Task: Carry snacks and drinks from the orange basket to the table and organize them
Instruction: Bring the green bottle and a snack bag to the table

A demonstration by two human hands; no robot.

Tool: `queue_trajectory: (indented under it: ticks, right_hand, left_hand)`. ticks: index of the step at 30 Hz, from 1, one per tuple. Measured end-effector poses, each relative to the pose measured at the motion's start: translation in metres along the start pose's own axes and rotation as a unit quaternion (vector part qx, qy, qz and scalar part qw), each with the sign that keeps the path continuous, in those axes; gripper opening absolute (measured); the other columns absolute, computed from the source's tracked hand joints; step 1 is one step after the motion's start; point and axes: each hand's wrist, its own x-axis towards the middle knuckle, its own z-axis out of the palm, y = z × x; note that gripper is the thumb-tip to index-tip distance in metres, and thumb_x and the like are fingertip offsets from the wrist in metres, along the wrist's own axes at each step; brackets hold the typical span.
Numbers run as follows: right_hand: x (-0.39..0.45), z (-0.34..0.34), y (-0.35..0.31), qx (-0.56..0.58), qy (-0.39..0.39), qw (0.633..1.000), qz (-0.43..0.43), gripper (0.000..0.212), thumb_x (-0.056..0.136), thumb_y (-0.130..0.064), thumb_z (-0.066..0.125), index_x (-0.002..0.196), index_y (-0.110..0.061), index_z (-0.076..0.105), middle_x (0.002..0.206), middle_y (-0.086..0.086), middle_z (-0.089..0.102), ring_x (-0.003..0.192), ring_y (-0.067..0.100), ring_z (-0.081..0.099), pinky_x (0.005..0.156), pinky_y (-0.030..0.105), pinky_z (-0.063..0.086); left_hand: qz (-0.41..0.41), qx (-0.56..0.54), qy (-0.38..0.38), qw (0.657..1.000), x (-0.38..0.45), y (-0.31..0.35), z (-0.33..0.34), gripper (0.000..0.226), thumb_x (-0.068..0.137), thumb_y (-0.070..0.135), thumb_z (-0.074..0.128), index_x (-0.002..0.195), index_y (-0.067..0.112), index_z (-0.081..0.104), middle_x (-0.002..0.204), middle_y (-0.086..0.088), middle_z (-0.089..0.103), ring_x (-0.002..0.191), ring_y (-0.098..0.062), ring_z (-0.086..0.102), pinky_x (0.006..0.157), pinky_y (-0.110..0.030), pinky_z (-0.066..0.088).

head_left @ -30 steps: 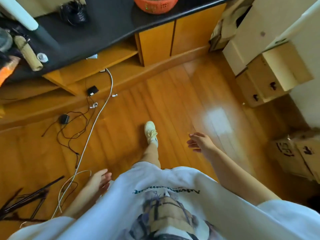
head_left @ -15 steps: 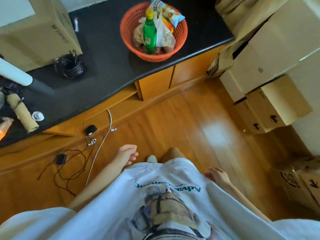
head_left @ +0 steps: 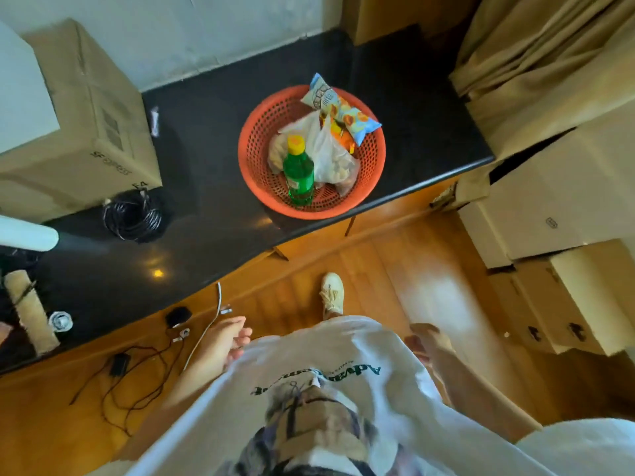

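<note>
Both hands hang empty with fingers loosely curled, the left hand [head_left: 223, 341] and right hand [head_left: 427, 340] about equally short of the orange basket [head_left: 254, 146] far ahead on the bench [head_left: 206, 132], its green bottle [head_left: 298, 171] upright.

Orange basket [head_left: 254, 173] on black worktop [head_left: 206, 173] edge; upright green bottle [head_left: 298, 175], clear bag [head_left: 326, 152], blue snack packet [head_left: 338, 108] inside.

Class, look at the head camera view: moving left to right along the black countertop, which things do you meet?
Cardboard box → coil of black cable → orange basket, holding the green bottle → blue snack bag at its right rim.
</note>
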Motion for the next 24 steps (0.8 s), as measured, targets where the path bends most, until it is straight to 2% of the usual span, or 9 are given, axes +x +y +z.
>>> queue_trajectory:
  ticks: [2, 3, 5, 9, 11, 13, 17, 21, 24]
  right_hand:
    - [0.015, 0.009, -0.049, -0.014, -0.002, 1.000, -0.021, 0.013, 0.090, -0.012, 0.049, 0.088, -0.018, 0.061, 0.064, 0.007, 0.054, 0.030, 0.005, 0.049, 0.033, 0.013, 0.035]
    - [0.020, 0.014, -0.077, -0.018, -0.008, 0.999, -0.037, 0.022, 0.090, -0.011, 0.048, 0.076, -0.019, 0.063, 0.062, 0.006, 0.052, 0.027, 0.003, 0.045, 0.035, 0.014, 0.033]
    - [0.021, 0.029, -0.135, -0.038, -0.018, 0.995, -0.087, 0.026, 0.090, -0.011, 0.047, 0.070, -0.019, 0.062, 0.062, 0.004, 0.053, 0.034, 0.003, 0.049, 0.043, 0.018, 0.036]
    - [0.029, 0.052, -0.227, -0.087, -0.012, 0.978, -0.189, 0.012, 0.087, -0.010, 0.053, 0.080, -0.015, 0.061, 0.067, 0.006, 0.059, 0.049, 0.009, 0.055, 0.047, 0.020, 0.042]
    - [0.037, 0.063, -0.276, -0.113, 0.007, 0.961, -0.254, 0.014, 0.085, -0.013, 0.056, 0.097, -0.012, 0.064, 0.076, 0.004, 0.061, 0.064, 0.014, 0.057, 0.061, 0.028, 0.048]
    - [0.043, 0.072, -0.320, -0.154, 0.038, 0.938, -0.310, 0.024, 0.084, -0.015, 0.057, 0.107, -0.015, 0.062, 0.093, 0.001, 0.060, 0.083, 0.016, 0.057, 0.076, 0.032, 0.048]
    - [0.061, 0.094, -0.391, -0.234, 0.103, 0.878, -0.406, 0.031, 0.082, -0.019, 0.057, 0.112, -0.016, 0.057, 0.109, 0.005, 0.055, 0.088, 0.015, 0.051, 0.073, 0.027, 0.038]
    - [0.088, 0.113, -0.425, -0.312, 0.116, 0.850, -0.409, 0.049, 0.078, -0.028, 0.066, 0.123, -0.018, 0.048, 0.123, 0.007, 0.048, 0.108, 0.024, 0.053, 0.090, 0.042, 0.049]
    - [0.104, 0.121, -0.431, -0.355, 0.112, 0.846, -0.381, 0.059, 0.078, -0.036, 0.067, 0.129, -0.020, 0.042, 0.128, 0.007, 0.047, 0.115, 0.025, 0.051, 0.095, 0.045, 0.048]
  left_hand:
    - [-0.008, -0.029, 0.021, 0.999, 0.010, 0.019, -0.001, 0.015, 0.095, 0.019, 0.049, 0.106, 0.013, 0.058, 0.079, 0.000, 0.061, 0.068, -0.013, 0.056, 0.050, -0.022, 0.044]
    - [-0.010, -0.044, 0.031, 0.998, 0.014, 0.027, 0.000, 0.017, 0.095, 0.019, 0.050, 0.108, 0.012, 0.059, 0.080, -0.001, 0.062, 0.068, -0.014, 0.056, 0.051, -0.023, 0.044]
    - [-0.016, -0.084, 0.047, 0.995, 0.022, 0.042, 0.007, 0.020, 0.094, 0.015, 0.050, 0.111, 0.008, 0.060, 0.080, -0.002, 0.062, 0.067, -0.014, 0.056, 0.053, -0.024, 0.043]
    - [0.007, -0.141, 0.051, 0.989, 0.040, 0.094, 0.039, 0.021, 0.092, 0.009, 0.052, 0.111, 0.011, 0.061, 0.082, -0.002, 0.064, 0.071, -0.013, 0.059, 0.058, -0.024, 0.044]
    - [0.021, -0.147, 0.039, 0.988, 0.050, 0.131, 0.059, 0.023, 0.089, 0.005, 0.056, 0.109, 0.015, 0.059, 0.095, -0.006, 0.064, 0.081, -0.015, 0.061, 0.062, -0.025, 0.045]
    - [0.081, -0.143, -0.006, 0.986, 0.060, 0.163, 0.079, 0.033, 0.085, 0.001, 0.060, 0.111, 0.021, 0.054, 0.111, -0.006, 0.059, 0.094, -0.015, 0.059, 0.066, -0.025, 0.046]
    - [0.206, -0.095, -0.054, 0.972, 0.075, 0.206, 0.113, 0.069, 0.071, -0.007, 0.071, 0.129, 0.016, 0.043, 0.126, 0.001, 0.047, 0.116, -0.014, 0.046, 0.090, -0.027, 0.042]
    - [0.247, -0.063, -0.064, 0.965, 0.094, 0.225, 0.137, 0.088, 0.061, -0.015, 0.074, 0.134, 0.016, 0.037, 0.134, -0.004, 0.043, 0.123, -0.018, 0.043, 0.100, -0.033, 0.037]
    - [0.279, -0.060, -0.059, 0.956, 0.100, 0.225, 0.143, 0.087, 0.057, -0.012, 0.078, 0.126, 0.026, 0.041, 0.129, -0.002, 0.047, 0.116, -0.011, 0.051, 0.089, -0.013, 0.040]
